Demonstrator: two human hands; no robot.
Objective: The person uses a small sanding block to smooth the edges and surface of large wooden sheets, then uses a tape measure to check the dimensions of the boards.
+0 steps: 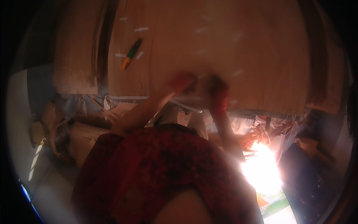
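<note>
A wide wood veneer sheet or panel [260, 56] lies before me, with short white tape pieces [141, 29] stuck on it. My left hand [183, 81], in a red glove with dark fingers, is over its near part. Close by on the right is my right hand [219, 91], gloved the same way. Both hands are blurred; whether either one holds something cannot be made out. A perforated white tape strip [128, 98] runs along the near edge, passing by my left forearm. Left of my hands lies a slim green and yellow hand tool [131, 54] with a dark tip.
Another wooden sheet [77, 53] lies to the left across a dark gap. Torn veneer scraps [263, 128] hang or lie below the near edge. Bright glare [263, 168] washes out the lower right. Brown scrap pieces [84, 134] are at the lower left.
</note>
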